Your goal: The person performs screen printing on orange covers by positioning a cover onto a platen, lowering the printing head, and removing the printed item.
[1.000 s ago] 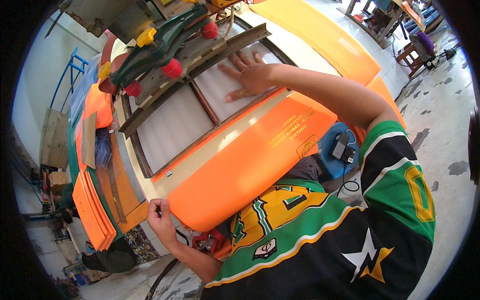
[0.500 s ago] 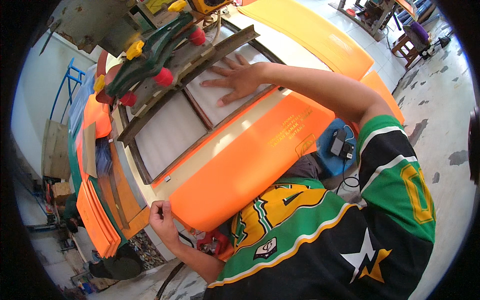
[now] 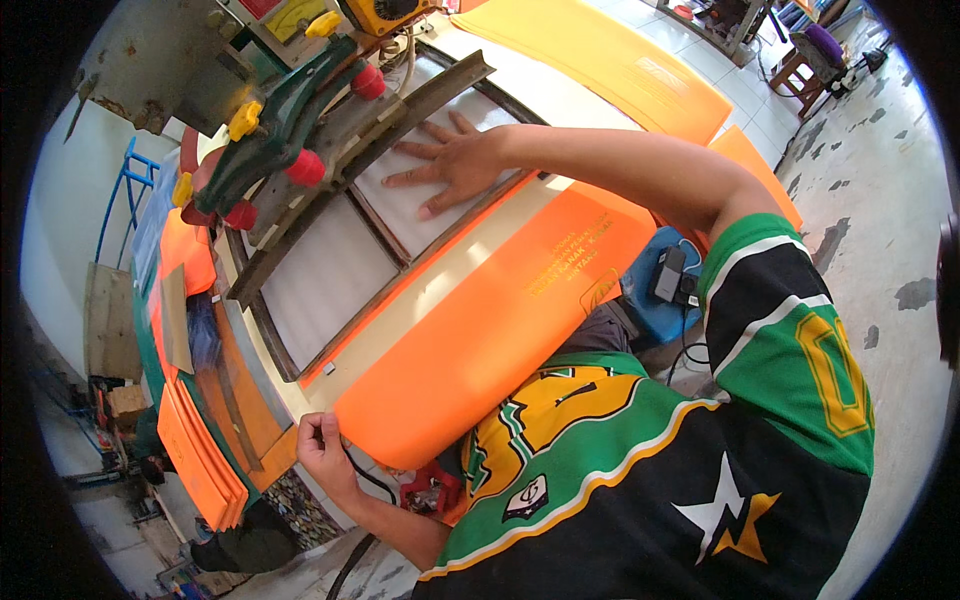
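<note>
Head view: right hand (image 3: 465, 165) splays on white sheet (image 3: 402, 218), left hand (image 3: 325, 455) curls at orange cover (image 3: 470, 355), grip unclear; seemingly steadying, needing stillness next.

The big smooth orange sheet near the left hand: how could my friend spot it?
Find the dark, rectangular frame with a middle bar. Between it and the green-and-black shirt lies the big smooth orange sheet. Unlike the fanned orange stack, this one has the bare left hand at its corner.
</note>
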`<move>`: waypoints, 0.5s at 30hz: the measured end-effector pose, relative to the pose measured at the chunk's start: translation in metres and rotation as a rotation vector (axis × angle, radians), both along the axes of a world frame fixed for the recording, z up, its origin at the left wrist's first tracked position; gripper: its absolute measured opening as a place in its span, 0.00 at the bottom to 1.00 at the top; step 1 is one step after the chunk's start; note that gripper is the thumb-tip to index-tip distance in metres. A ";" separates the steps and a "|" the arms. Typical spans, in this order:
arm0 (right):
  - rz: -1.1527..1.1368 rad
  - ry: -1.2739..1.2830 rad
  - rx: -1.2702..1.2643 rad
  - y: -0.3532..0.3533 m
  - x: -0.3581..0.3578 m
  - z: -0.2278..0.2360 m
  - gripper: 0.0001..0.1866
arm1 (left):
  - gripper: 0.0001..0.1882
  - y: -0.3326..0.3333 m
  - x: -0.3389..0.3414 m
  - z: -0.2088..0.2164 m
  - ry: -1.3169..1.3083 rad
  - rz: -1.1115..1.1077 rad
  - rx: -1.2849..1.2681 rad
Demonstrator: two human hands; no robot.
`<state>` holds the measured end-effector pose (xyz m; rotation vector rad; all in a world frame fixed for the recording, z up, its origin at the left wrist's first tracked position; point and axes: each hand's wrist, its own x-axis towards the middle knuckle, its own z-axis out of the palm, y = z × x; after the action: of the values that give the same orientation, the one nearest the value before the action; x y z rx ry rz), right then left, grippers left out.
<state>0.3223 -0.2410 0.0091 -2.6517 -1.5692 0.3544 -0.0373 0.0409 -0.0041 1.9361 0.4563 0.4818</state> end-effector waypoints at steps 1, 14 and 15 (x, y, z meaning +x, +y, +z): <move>-0.002 -0.002 0.002 0.000 0.000 0.000 0.41 | 0.15 -0.002 0.001 0.003 0.000 -0.001 -0.018; 0.037 0.000 0.027 0.001 0.003 -0.005 0.40 | 0.14 -0.007 0.006 0.005 -0.018 -0.055 -0.042; 0.029 0.003 0.025 0.002 0.003 -0.004 0.40 | 0.15 -0.008 0.006 0.006 -0.015 -0.051 -0.027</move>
<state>0.3256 -0.2395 0.0049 -2.6113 -1.6020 0.3370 -0.0309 0.0331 0.0019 1.9122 0.4006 0.4551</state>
